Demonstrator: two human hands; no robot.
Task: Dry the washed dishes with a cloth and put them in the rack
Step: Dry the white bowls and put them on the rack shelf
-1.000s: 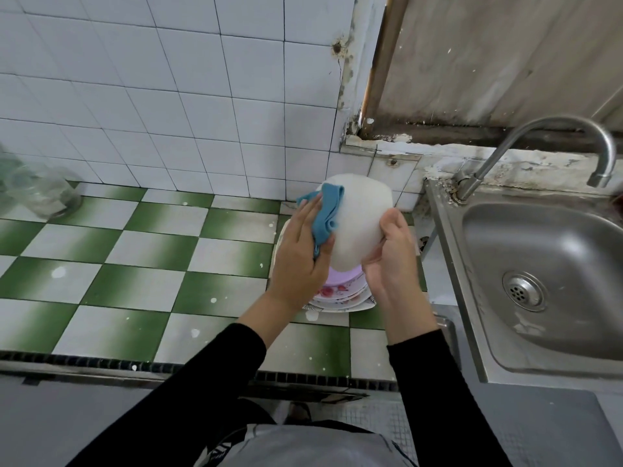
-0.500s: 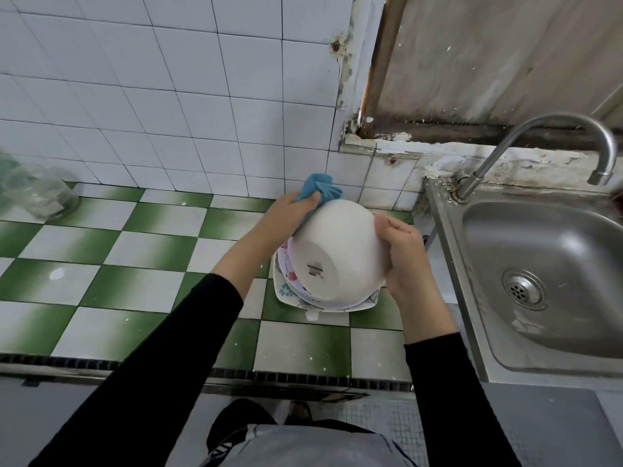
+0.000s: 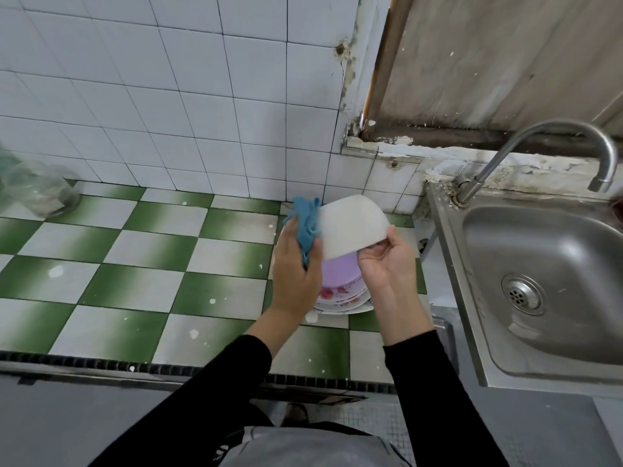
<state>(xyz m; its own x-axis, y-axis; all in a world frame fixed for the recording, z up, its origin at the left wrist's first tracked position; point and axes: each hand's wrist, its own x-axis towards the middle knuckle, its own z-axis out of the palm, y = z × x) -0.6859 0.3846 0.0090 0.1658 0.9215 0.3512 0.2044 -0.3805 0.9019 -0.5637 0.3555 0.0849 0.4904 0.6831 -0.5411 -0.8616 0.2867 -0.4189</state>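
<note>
Pinching the white bowl, right fingers join left fingers clutching blue cloth, screening most stacked plates.

Room over counter left, plate stack centre, sink and tap right

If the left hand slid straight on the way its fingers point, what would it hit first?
Probably the tiled wall: the left hand, holding the cloth against the bowl, points toward it. Depth is hard to judge.
</note>
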